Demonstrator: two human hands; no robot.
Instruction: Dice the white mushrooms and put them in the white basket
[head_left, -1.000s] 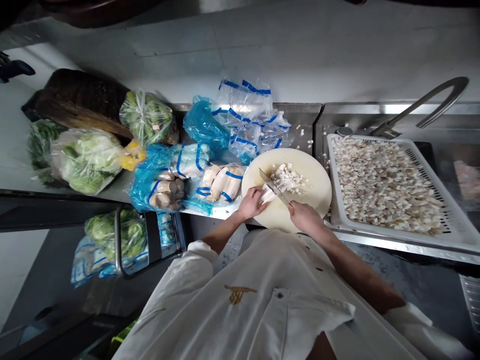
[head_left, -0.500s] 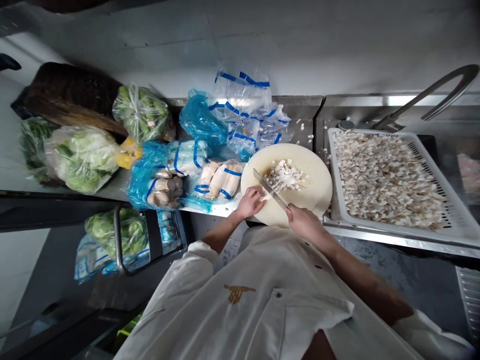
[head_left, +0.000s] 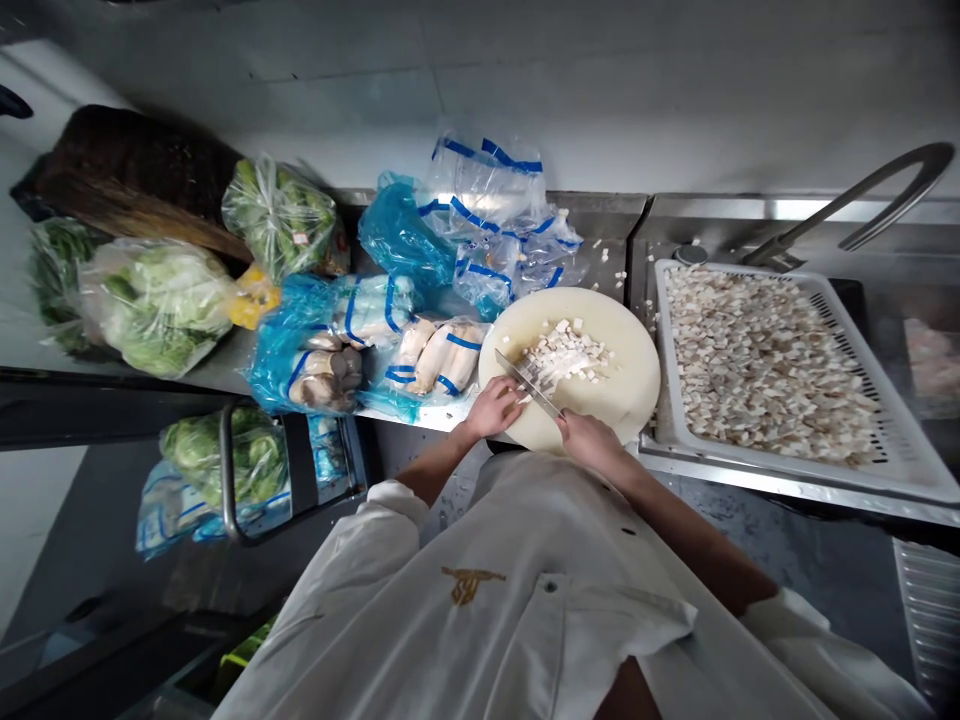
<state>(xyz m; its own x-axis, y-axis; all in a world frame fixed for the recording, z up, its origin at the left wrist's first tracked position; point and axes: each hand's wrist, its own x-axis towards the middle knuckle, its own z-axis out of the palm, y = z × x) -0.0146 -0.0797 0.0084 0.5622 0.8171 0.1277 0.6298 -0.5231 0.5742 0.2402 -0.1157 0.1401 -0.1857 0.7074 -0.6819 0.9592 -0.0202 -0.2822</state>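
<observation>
On the round cutting board (head_left: pixel 630 400), my right hand (head_left: pixel 589 440) is closed round the handle of a kitchen knife (head_left: pixel 527 382). Its blade slants up and left, close to my left fingertips. My left hand (head_left: pixel 495 407) presses curled fingers on a pale piece of mushroom at the board's left edge, mostly covered by the fingers. White diced mushroom (head_left: pixel 568 350) lies in a loose heap just beyond the blade. To the left are packs of whole king oyster mushrooms (head_left: pixel 450 357), wrapped in clear plastic with blue stripes.
Right of the board, a white perforated tray (head_left: pixel 679 410) holds chopped mushroom under a curved faucet (head_left: pixel 892 195). Opened plastic bags (head_left: pixel 487 215) lie behind the board. Bagged greens (head_left: pixel 161 305) and a dark wooden block (head_left: pixel 142 180) stand at left. A cart handle (head_left: pixel 227 480) is below them.
The knife blade has shifted slightly left and down along with my right hand. My left hand stays by the blade. The whole view has moved a little.
</observation>
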